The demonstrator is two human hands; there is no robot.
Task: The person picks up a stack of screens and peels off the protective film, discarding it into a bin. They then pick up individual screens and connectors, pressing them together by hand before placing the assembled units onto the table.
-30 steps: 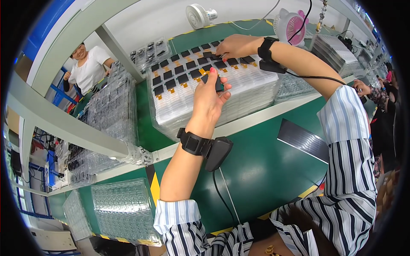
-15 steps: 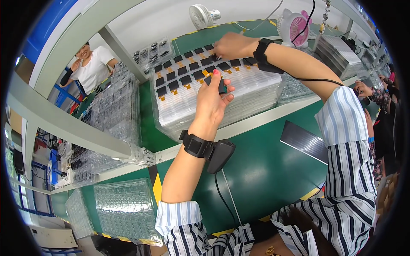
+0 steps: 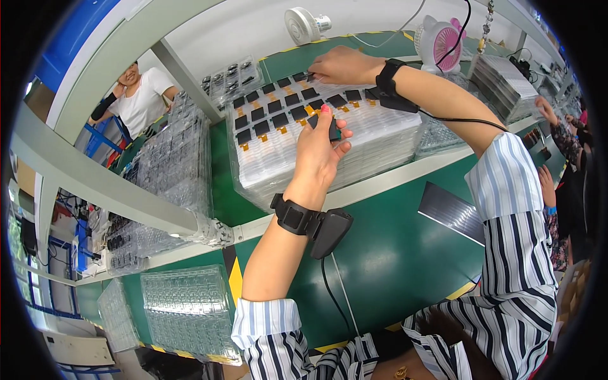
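My left hand (image 3: pixel 313 152) is closed around small black display panels (image 3: pixel 334 132) with green edges, held above the near side of a tray stack; how many is unclear. An orange flex tail shows by the thumb. Clear plastic trays (image 3: pixel 266 168) form the stack, and rows of black display panels (image 3: pixel 279 120) with orange tails lie on its top one. Reaching over the far side, my right hand (image 3: pixel 345 65) has its fingers pinched down at the end of the back row. A dark panel shows partly beneath those fingertips. Black straps with small boxes circle both wrists.
A white fan (image 3: pixel 304 25) and a pink-and-white fan (image 3: pixel 443 47) stand behind. More tray stacks (image 3: pixel 506 85) rise at right. A dark sheet (image 3: pixel 449 212) and clear trays (image 3: pixel 183 297) lie on the green bench. A grey post (image 3: pixel 107 171) crosses the left; co-workers are at both sides.
My right hand has shifted slightly left and away from me, its fingertips now at the back row. My left hand keeps its hold on the panels. The view has shifted slightly.
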